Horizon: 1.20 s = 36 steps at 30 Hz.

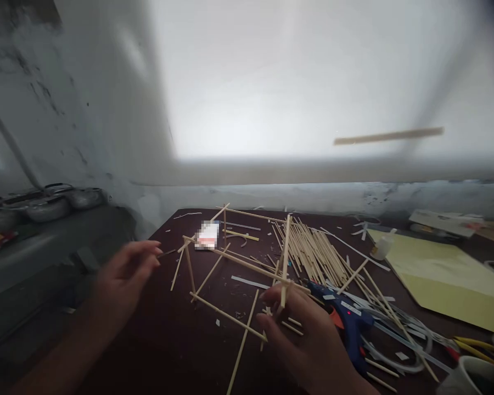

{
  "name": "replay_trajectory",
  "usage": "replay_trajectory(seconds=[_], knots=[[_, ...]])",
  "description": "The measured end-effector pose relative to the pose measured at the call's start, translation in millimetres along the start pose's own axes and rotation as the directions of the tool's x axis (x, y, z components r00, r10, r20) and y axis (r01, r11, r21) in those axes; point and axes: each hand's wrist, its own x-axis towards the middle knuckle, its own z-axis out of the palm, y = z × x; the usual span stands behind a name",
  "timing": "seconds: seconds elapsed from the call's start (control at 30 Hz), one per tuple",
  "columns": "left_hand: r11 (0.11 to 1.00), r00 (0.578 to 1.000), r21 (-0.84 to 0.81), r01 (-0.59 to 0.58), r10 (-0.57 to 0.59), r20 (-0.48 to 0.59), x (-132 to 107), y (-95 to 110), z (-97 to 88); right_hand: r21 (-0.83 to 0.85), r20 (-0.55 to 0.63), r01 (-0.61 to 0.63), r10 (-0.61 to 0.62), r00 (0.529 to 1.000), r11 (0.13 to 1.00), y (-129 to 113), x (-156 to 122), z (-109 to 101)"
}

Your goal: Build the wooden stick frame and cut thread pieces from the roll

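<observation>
A box-shaped frame of thin wooden sticks [247, 263] stands on the dark table, its sticks crossing at the corners. My right hand [308, 334] pinches the near right corner, thumb and fingers closed around the end of an upper stick [286, 252]. Left of the frame, my left hand [127, 280] is raised, slightly blurred, fingers stretched forward and a little apart from the thumb. A short dark sliver [167, 253] shows by its fingertips; whether they touch it I cannot tell. A blue glue gun [356, 321] with a lit red light lies beside my right hand, partly hidden.
Loose sticks [313, 249] lie in a pile behind the frame. Yellow paper [448, 280], a small clear bottle [382, 245] and a white cup [473, 376] are at right. Clear glue sticks, a cable and scraps surround the glue gun. Covered pots [49, 207] stand far left.
</observation>
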Motion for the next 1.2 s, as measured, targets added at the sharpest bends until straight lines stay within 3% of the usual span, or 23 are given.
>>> replay_trajectory(seconds=[0.07,0.1,0.17,0.23,0.33,0.5,0.67,0.87,1.03,1.2], knots=[[0.994,0.966,-0.021,0.111,-0.103,0.235,-13.4,-1.8,10.0,-0.055,0.118,-0.065,0.071,0.990,0.996,-0.8,0.9,0.8],[0.978,0.909,-0.049,0.202,-0.169,0.380,-18.1,-1.1,14.5,-0.065,0.156,-0.084,0.094,0.983,0.994,-1.2,1.5,1.0],[0.933,0.790,-0.073,0.353,-0.256,0.557,-23.6,1.2,21.6,-0.086,0.207,-0.109,0.125,0.970,0.990,-1.5,2.5,1.1],[0.890,0.729,-0.094,0.447,-0.301,0.614,-24.9,2.8,26.8,-0.106,0.235,-0.150,0.171,0.957,0.983,-1.1,3.3,1.0],[0.828,0.702,-0.155,0.539,-0.340,0.626,-22.7,3.2,33.6,-0.102,0.239,-0.235,0.254,0.937,0.966,0.4,4.4,0.8],[0.800,0.701,-0.201,0.565,-0.337,0.629,-18.5,3.6,43.9,-0.012,0.182,-0.366,0.362,0.914,0.931,3.9,8.2,-1.7],[0.818,0.754,-0.236,0.525,-0.319,0.574,-7.6,7.4,54.6,0.160,0.025,-0.441,0.443,0.896,0.883,15.2,14.7,-7.1],[0.850,0.807,-0.273,0.450,-0.257,0.532,19.5,6.6,94.3,0.467,-0.217,-0.399,0.540,0.813,0.789,44.1,24.1,-2.9],[0.842,0.760,-0.287,0.456,-0.202,0.618,23.1,-9.0,141.2,0.538,-0.360,-0.357,0.591,0.722,0.764,51.7,23.3,-2.5],[0.838,0.758,-0.266,0.477,-0.238,0.608,18.6,-24.8,156.0,0.520,-0.417,-0.278,0.524,0.743,0.808,42.9,19.5,-3.8]])
